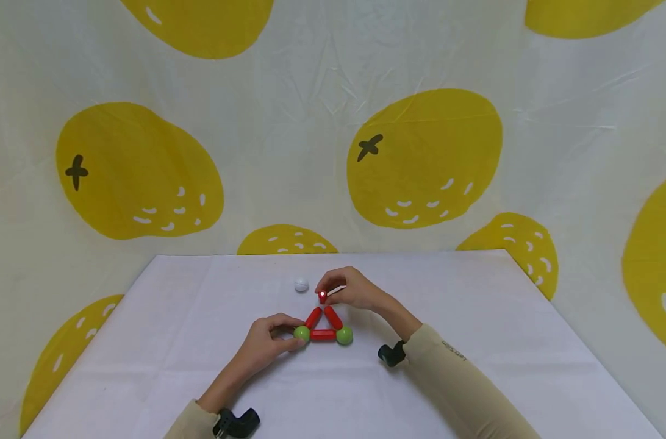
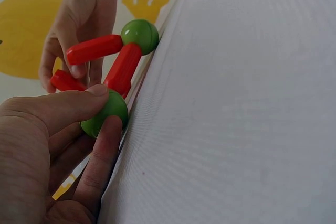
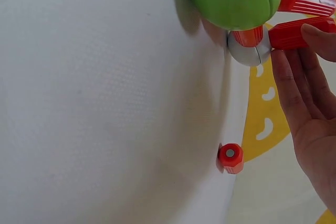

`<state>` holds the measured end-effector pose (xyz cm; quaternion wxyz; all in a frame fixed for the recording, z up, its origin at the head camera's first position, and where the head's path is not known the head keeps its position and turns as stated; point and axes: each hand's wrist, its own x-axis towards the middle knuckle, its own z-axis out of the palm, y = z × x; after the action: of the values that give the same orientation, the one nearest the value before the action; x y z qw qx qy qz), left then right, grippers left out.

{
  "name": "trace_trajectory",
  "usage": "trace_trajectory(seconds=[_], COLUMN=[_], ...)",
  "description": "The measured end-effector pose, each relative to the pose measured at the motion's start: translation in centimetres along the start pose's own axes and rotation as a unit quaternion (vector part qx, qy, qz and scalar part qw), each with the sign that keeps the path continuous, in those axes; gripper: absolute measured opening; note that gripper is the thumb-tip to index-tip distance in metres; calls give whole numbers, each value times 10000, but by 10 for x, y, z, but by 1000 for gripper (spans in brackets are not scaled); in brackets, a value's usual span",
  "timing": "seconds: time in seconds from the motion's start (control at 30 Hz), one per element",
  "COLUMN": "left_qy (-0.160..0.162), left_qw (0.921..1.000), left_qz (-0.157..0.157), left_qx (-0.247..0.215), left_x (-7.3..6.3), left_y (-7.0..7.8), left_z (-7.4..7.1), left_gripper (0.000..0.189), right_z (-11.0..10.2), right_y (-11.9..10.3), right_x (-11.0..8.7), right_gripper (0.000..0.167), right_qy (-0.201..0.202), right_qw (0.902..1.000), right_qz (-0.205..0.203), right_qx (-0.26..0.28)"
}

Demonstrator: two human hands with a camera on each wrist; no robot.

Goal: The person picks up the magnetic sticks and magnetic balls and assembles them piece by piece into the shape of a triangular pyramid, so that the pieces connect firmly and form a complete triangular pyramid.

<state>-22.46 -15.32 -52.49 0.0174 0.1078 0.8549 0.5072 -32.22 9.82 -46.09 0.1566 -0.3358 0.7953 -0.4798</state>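
Observation:
My left hand point(image 1: 264, 342) pinches the left green ball point(image 1: 302, 333) between thumb and fingers. A red magnetic rod point(image 1: 323, 335) joins that ball to a second green ball point(image 1: 344, 335) on its right. Another red rod point(image 1: 313, 317) comes off the left ball and one more point(image 1: 333, 317) off the right ball, their far ends converging in the head view. Behind them my right hand point(image 1: 355, 288) pinches a separate red magnetic rod point(image 1: 322, 297), its pale magnet end showing. The right wrist view shows this held rod point(image 3: 294, 34) upright, thumb against its side.
A white ball point(image 1: 301, 285) lies to the left of my right hand. In the right wrist view a loose red rod point(image 3: 231, 157) rests on the table, its grey end facing the camera. The white table point(image 1: 454, 286) ends before a fruit-patterned curtain point(image 1: 289, 152).

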Motion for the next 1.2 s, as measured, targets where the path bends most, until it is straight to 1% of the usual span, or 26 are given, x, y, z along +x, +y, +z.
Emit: trace_trajectory(seconds=[0.17,0.27,0.37,0.47,0.53,0.63,0.77,0.87,0.93,0.97,1.1,1.2], left_qy=[-20,-37,-36,-18,-9,-5,-6,-16,-35,-42,-51,-37], left_qw=[10000,10000,10000,10000,9999,9998,9999,9999,9998,9998,9997,9996], left_qz=[-27,-27,17,95,147,178,157,162,174,186,243,277], left_qx=[3,3,-6,-11,-1,4,-36,-55,-50,-39,-18,-3], left_x=[0,0,0,1,1,0,-1,-2,-2,-2,-2,-2], left_y=[0,0,-1,-2,-2,-3,-3,-3,-3,-3,-3,-2], left_z=[0,0,0,-1,-1,-2,-2,-2,-2,-2,-1,-1], left_gripper=[26,26,26,25,25,25,25,25,26,26,26,26], right_z=[-1,-4,-9,-17,-22,-28,-32,-33,-33,-33,-33,-33], right_y=[0,2,3,3,3,7,21,31,36,38,42,44], right_x=[-2,-4,-6,-9,-10,-10,-8,-6,-5,-5,-3,-1], right_gripper=[32,34,27,18,15,16,18,18,20,22,32,37], right_qy=[45,163,417,783,1046,1420,1822,2016,2038,1985,1642,1472], right_qw=[9999,9998,9990,9963,9930,9863,9754,9667,9628,9620,9611,9601], right_qz=[-75,-40,54,286,448,695,879,1040,1252,1389,1951,2186], right_qx=[-53,-95,-144,-221,-304,-472,-879,-1187,-1255,-1256,-1065,-936])
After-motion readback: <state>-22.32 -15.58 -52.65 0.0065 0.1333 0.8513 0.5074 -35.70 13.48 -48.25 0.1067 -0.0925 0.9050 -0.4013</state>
